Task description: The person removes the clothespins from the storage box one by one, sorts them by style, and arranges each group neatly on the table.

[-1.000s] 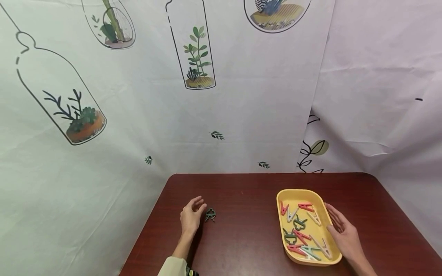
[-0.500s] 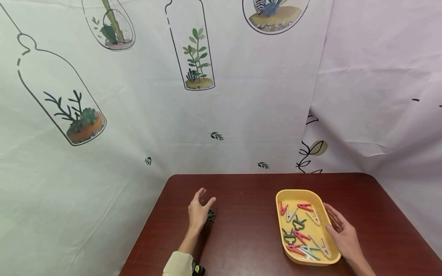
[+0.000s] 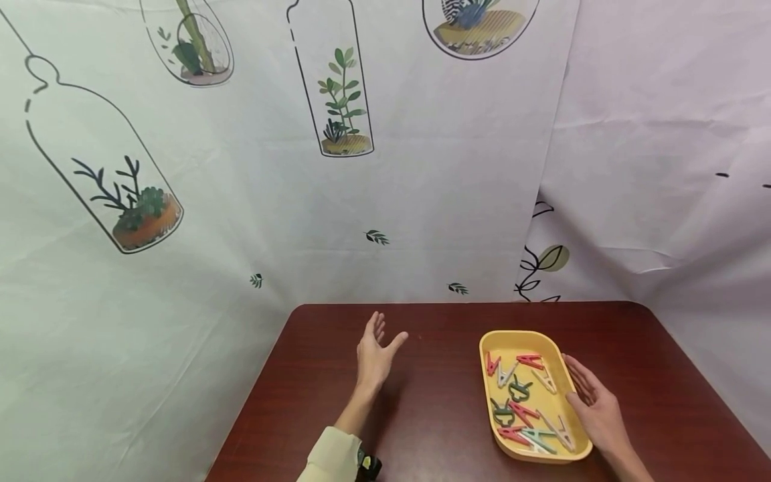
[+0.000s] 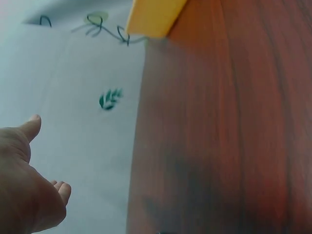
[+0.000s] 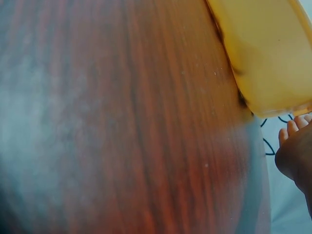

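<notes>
My left hand (image 3: 374,358) is over the left half of the table with thumb and fingers spread, nothing seen between them. In the left wrist view, that hand (image 4: 27,180) shows at the left edge, thumb apart from the fingers. The small dark green clip seen there earlier is out of sight, where my hand and wrist now cover the table. My right hand (image 3: 599,412) rests against the right side of a yellow tray (image 3: 572,395), thumb at the rim, fingers along the outer wall. Inside lie red clothespins (image 3: 524,413), dark green clips (image 3: 519,388), pale clothespins (image 3: 545,380) and a mint-green one (image 3: 536,440).
The dark red-brown wooden table (image 3: 440,395) has rounded far corners. Behind it hangs a pale cloth (image 3: 421,201) printed with plants in glass jars. A dark wrist strap (image 3: 369,463) sits below the left sleeve's cuff (image 3: 334,455).
My left hand has moved right and away from me, its thumb and fingers spreading, and now covers the spot of the green clip. The right hand and tray stay in place.
</notes>
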`<state>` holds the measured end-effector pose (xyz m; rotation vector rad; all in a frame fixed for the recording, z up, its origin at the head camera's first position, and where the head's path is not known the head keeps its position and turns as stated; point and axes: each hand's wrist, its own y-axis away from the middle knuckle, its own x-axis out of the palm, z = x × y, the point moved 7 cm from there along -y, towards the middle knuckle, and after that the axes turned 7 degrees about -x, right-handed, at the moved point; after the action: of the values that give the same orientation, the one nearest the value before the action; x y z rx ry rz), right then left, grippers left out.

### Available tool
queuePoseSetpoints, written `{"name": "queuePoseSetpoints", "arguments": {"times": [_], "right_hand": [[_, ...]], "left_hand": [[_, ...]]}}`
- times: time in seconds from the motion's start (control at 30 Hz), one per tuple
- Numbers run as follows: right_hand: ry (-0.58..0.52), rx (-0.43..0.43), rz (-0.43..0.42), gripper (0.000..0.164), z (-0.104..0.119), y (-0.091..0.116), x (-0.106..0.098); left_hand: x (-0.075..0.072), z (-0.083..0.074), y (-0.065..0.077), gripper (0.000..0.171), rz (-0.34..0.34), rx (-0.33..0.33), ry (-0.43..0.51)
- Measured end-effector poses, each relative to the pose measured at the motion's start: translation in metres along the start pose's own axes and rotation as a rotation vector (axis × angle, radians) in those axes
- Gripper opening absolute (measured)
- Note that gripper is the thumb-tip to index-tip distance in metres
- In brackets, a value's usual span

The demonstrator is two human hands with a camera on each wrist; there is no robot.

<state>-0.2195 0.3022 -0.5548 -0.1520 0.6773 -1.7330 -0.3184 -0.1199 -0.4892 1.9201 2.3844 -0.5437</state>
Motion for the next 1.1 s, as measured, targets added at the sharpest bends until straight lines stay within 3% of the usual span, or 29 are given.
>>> {"name": "queuePoseSetpoints", "arguments": {"times": [0.23, 0.6, 1.1], "right_hand": [[0.008, 0.012, 0.008, 0.06, 0.001, 0.001, 0.0], [-0.014, 0.002, -0.003, 0.06, -0.003, 0.0, -0.001], [-0.001, -0.019, 0.001, 0.06, 0.004, 0.0, 0.0]], "left_hand": [[0.03, -0.025, 0.005, 0.091, 0.039, 0.009, 0.056], [0.082, -0.051, 0.022, 0.08, 0.072, 0.048, 0.2], [0.147, -0.058, 0.064, 0.067, 0.112, -0.077, 0.293]]}}
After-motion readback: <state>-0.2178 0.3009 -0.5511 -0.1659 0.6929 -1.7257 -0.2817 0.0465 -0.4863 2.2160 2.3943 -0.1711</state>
